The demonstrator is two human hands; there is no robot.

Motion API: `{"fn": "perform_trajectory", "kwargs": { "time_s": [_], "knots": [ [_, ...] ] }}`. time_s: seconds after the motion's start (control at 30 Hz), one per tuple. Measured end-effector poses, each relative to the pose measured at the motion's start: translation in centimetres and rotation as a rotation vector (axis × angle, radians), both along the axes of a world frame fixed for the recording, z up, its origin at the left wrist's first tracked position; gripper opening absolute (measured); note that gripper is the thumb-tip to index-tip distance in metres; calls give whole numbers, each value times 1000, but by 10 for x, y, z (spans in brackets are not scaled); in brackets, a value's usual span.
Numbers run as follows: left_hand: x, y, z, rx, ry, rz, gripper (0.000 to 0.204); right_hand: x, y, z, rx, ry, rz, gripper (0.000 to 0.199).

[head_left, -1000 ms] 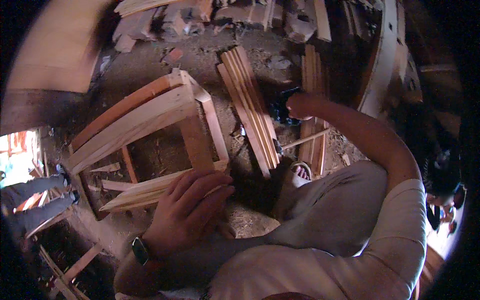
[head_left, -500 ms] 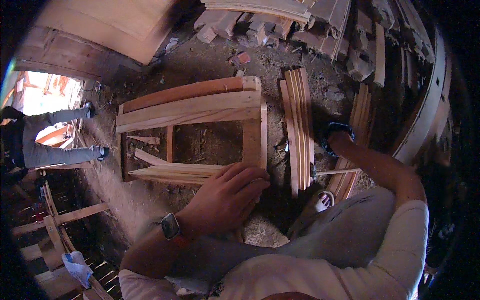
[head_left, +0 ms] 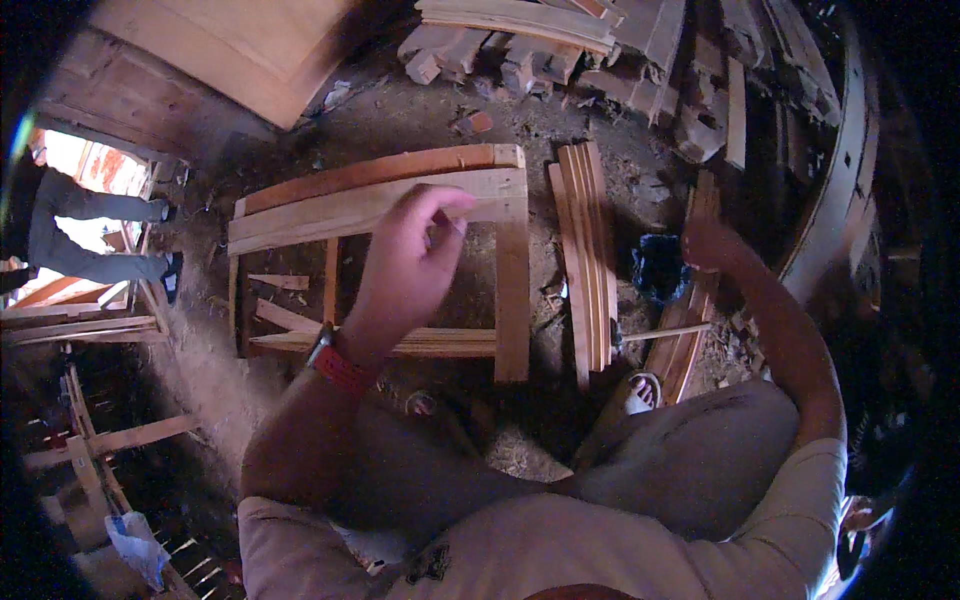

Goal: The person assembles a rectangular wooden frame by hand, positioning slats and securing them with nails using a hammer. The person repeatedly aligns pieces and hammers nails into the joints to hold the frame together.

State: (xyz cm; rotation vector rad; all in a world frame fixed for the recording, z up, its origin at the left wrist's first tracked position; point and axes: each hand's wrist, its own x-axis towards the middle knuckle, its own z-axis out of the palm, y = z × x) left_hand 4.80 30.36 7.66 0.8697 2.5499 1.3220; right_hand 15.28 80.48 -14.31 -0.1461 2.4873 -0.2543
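My left hand (head_left: 415, 255) is raised over the far rail of a wooden frame (head_left: 511, 290) lying on the ground. Its fingers are curled in toward the thumb; whatever they may pinch is too small to make out. On the right, my right hand (head_left: 708, 246) is at the edge of a dark blue, crumpled-looking bag or container (head_left: 661, 268), its fingers blurred and in shadow. A hammer (head_left: 665, 332) with a pale wooden handle lies close by, its dark head against a bundle of narrow wooden strips (head_left: 585, 255).
Longer planks (head_left: 672, 365) lie beside my right foot (head_left: 640, 394). Stacked timber (head_left: 530, 55) stands along the far side. A large wooden panel (head_left: 235, 50) is at the far left, and another person's legs (head_left: 105, 235) show at the left by a bright opening.
My left hand has lifted off the frame's near right corner and moved up and away over it. My right hand has come back out of the blue bag or container. The person at left has shifted.
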Motion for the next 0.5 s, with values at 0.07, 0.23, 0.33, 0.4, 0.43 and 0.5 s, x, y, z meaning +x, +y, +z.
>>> {"fn": "perform_trajectory", "kwargs": {
  "time_s": [0.07, 0.23, 0.33, 0.4, 0.43, 0.5],
  "knots": [
    [-6, -1, -8, -22, -77, 39, 17, -4, 6, 29, -402, -67, -307, 16],
    [-1, 0, -25, -50, 69, -62, 20, -8, -21, 62, -76, 260, 44, 18],
    [3, -1, -23, -86, 90, -106, 20, 0, -35, 45, -132, -31, -158, 17],
    [8, -8, -20, -95, 64, -110, 19, -10, -68, 74, -343, -233, -430, 17],
    [11, -5, -21, -94, 41, -124, 19, -16, -74, 87, -439, -260, -397, 17],
    [20, 4, -19, -60, -99, -120, 20, -34, -99, 122, -710, -248, -371, 19]
  ]
}}
